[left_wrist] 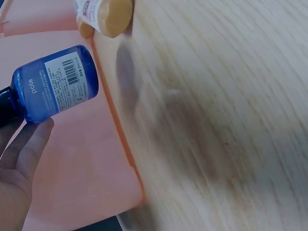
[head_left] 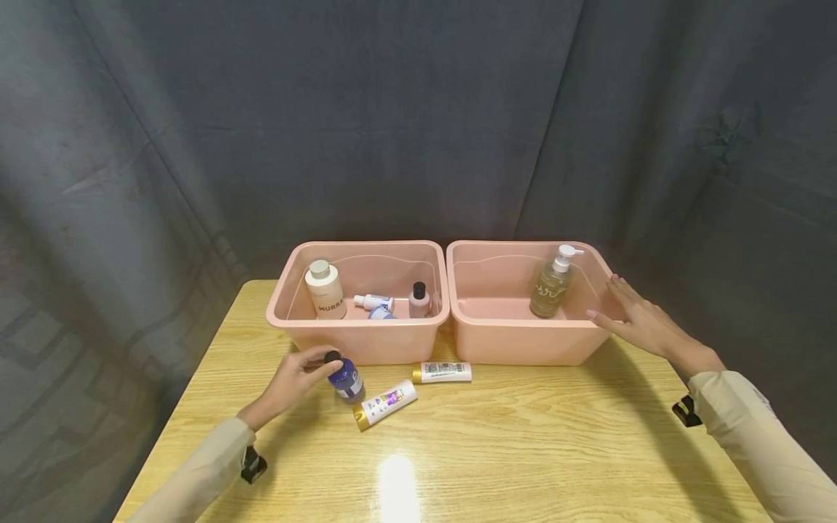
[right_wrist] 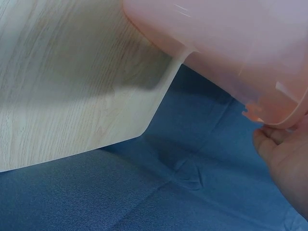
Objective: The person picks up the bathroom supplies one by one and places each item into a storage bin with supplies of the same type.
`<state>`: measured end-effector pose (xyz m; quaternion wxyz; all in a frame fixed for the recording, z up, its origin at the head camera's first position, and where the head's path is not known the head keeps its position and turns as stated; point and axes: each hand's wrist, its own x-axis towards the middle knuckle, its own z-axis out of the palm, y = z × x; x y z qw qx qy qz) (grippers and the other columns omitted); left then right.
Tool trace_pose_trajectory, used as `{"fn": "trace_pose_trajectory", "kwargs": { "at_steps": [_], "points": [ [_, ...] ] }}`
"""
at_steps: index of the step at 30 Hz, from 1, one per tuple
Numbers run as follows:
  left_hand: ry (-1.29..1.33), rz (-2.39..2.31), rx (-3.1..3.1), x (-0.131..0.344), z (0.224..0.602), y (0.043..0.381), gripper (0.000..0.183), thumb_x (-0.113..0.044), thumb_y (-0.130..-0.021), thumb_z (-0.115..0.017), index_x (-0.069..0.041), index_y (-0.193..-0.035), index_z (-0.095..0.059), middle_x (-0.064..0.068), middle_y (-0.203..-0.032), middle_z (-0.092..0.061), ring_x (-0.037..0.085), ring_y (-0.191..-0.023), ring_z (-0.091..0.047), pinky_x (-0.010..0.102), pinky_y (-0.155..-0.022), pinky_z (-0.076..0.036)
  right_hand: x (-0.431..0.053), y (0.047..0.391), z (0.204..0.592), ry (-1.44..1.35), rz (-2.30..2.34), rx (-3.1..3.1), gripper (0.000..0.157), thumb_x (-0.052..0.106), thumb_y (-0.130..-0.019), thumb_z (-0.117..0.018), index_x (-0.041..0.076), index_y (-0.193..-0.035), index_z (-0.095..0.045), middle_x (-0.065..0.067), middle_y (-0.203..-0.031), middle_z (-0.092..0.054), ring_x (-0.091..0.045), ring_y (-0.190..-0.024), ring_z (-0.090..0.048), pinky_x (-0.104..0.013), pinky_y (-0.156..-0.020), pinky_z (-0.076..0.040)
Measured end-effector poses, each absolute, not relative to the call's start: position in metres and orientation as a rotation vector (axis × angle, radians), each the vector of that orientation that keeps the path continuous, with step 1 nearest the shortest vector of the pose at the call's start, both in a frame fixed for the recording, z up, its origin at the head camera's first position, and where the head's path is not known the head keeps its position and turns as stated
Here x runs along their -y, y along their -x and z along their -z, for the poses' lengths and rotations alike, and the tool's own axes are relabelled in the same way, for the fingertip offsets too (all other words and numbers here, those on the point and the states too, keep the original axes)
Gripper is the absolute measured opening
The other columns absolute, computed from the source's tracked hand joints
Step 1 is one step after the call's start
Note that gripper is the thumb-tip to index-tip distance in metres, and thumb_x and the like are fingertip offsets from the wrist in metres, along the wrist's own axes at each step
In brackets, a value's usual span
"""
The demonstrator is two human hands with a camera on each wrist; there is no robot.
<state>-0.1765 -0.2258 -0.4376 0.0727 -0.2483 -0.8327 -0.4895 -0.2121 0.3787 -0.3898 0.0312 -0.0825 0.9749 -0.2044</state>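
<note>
Against the front wall of the left pink bin point(head_left: 366, 347), a blue bottle point(head_left: 347, 382) with a black cap tilts above the table. My left hand point(head_left: 294, 379) pinches it near the cap, and its barcode label faces the left wrist view. Two white tubes with gold caps lie on the table: one tube point(head_left: 390, 404) beside the bottle, another tube point(head_left: 446, 372) close to the bins. At the near right corner of the right pink bin point(head_left: 516, 345), my right hand point(head_left: 644, 327) grips the rim, its thumb over the inner side; some fingertips are hidden in the head view.
Inside the left bin are a white bottle point(head_left: 327, 294), a small white tube point(head_left: 374, 302), a blue-and-white item point(head_left: 381, 313) and a black-capped bottle point(head_left: 419, 301). A pump bottle point(head_left: 551, 287) stands in the right bin. Dark curtain point(head_left: 392, 123) hangs behind the wooden table point(head_left: 523, 443).
</note>
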Motion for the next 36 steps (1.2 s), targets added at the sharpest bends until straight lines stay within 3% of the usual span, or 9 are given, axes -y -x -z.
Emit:
{"fn": "trace_pose_trajectory", "kwargs": {
  "at_steps": [17, 36],
  "points": [
    [0.767, 1.503, 2.464, 0.216, 0.427, 0.178, 0.023, 0.006, -0.087, -0.07, 0.014, -0.108, -0.066, 0.022, -0.098, -0.072, 0.015, -0.084, -0.072, 0.027, -0.073, -0.058, -0.377, 0.211, 0.388, 0.19, 0.648, -2.984, 0.099, 0.062, -0.094, -0.052, 0.014, -0.159, 0.005, -0.021, -0.162, 0.011, -0.059, -0.139, -0.012, -0.079, -0.1, -0.013],
    [0.87, 1.456, 2.338, 0.199, 0.41, 0.181, 0.022, 0.006, -0.084, -0.074, 0.012, -0.104, -0.069, 0.021, -0.096, -0.073, 0.022, -0.081, -0.073, 0.026, -0.07, -0.058, -0.379, 0.211, 0.388, 0.255, 0.626, -3.01, 0.096, 0.058, -0.096, -0.052, 0.007, -0.158, 0.001, -0.024, -0.162, 0.007, -0.06, -0.139, -0.014, -0.078, -0.101, -0.017]
  ]
}}
